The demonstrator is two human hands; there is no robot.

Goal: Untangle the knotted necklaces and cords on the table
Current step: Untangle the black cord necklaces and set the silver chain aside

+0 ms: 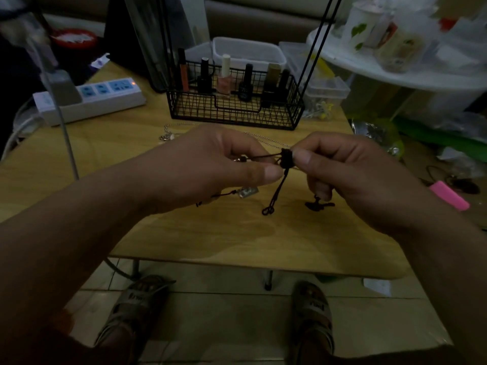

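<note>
Cord [286, 158], dark and knotted, is pinched from both sides: my left hand [210, 167] and right hand [347, 167] each clamp it above the counter [197, 233], a looped tail dangling.

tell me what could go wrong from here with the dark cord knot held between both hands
1. The left hand and right hand pinch the knotted dark cord on either side; pulling apart might tighten the knot instead of loosening it.
2. Its looped ends dangle near the metal pendant under the left hand and could snag on it.
3. The light is dim, so strands may be misread.
</note>
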